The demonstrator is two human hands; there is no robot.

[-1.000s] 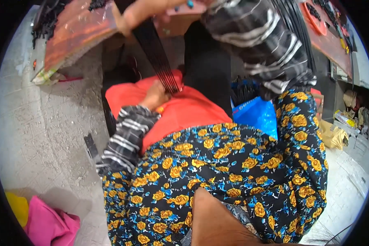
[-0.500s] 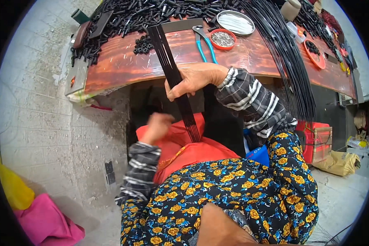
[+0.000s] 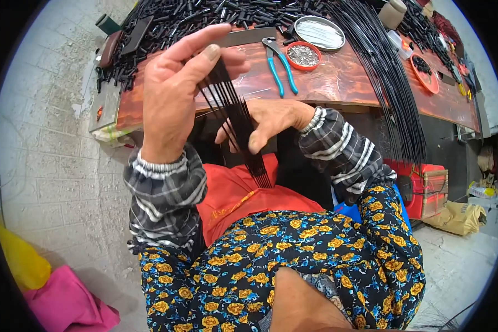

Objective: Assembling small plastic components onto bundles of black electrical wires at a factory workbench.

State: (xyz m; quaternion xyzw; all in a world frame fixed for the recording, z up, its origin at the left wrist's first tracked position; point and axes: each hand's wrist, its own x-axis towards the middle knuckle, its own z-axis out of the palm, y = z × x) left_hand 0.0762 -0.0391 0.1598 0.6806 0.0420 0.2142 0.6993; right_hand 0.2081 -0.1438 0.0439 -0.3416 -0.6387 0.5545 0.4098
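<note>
A bundle of thin black rods (image 3: 239, 124) slants across my lap, its lower end over the red cloth (image 3: 232, 191). My right hand (image 3: 271, 122) grips it around the middle, thumb across the front and fingers partly hidden behind. At the upper end is my left hand (image 3: 174, 83), with the rod tops between its thumb and loosely bent fingers. Just below that hand the rods spread slightly apart, with narrow gaps between them. The very tops are hidden by the left hand.
Beyond my hands, the reddish wooden table (image 3: 337, 83) bears blue-handled pliers (image 3: 282, 69), a red dish of small metal pieces (image 3: 303, 56) and a round tray of white sticks (image 3: 319, 33). Black parts (image 3: 177, 33) are heaped behind. Long black rods (image 3: 390, 94) overhang the table's front edge.
My left hand has risen from beside the lap to the top of the bundle and taken hold there. The upper rods have fanned out. My right hand keeps its grip, its thumb slightly lower.
</note>
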